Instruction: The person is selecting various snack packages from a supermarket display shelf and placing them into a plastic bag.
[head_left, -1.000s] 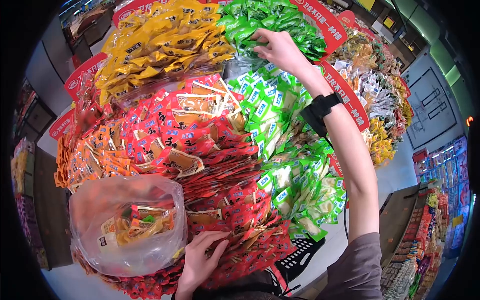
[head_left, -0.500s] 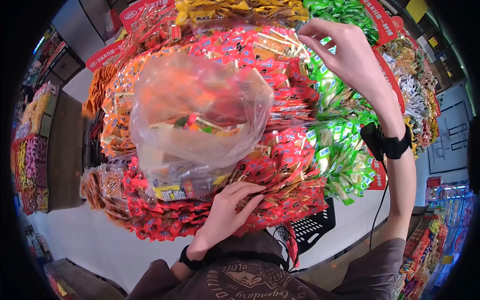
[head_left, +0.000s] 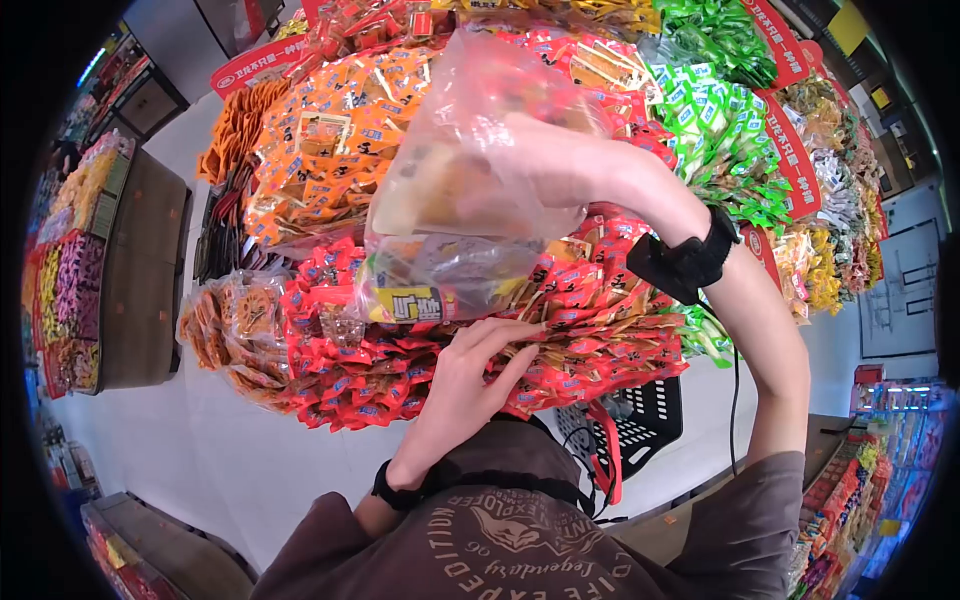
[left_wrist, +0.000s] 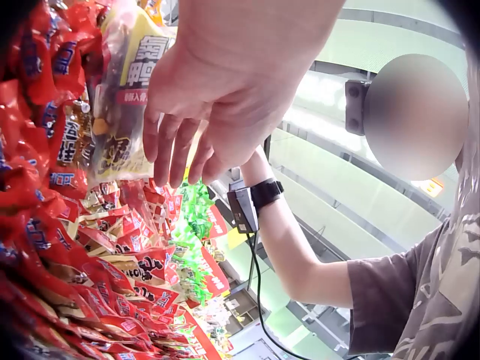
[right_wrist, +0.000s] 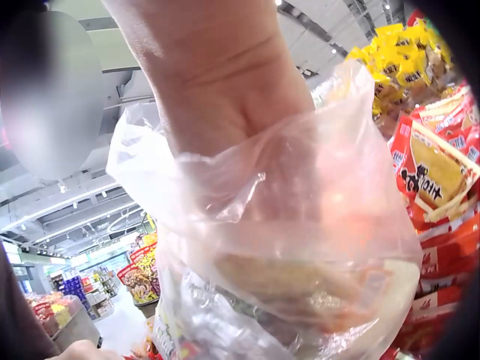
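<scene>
A clear plastic bag (head_left: pixel 450 230) with several snack packets in it lies against a heap of red packets (head_left: pixel 590 300). My right hand (head_left: pixel 550 160) is pushed into the bag's mouth and shows only dimly through the plastic. In the right wrist view the film of the bag (right_wrist: pixel 300 247) covers that hand (right_wrist: pixel 285 180), so its fingers are hidden. My left hand (head_left: pixel 470 375) lies under the bag with straight fingers on the red packets. The left wrist view shows the left hand (left_wrist: pixel 202 112) hanging relaxed beside a yellow packet inside the bag (left_wrist: pixel 124 97).
Orange packets (head_left: pixel 320 140) are piled to the upper left and green packets (head_left: pixel 720 120) to the upper right of the display. A black basket (head_left: pixel 640 430) stands on the floor below it. A low wooden shelf (head_left: pixel 130 270) of goods runs along the left.
My right hand came down from the green packets at the top and went into the bag. The bag has shifted up and to the right in view. The left hand stayed beneath it.
</scene>
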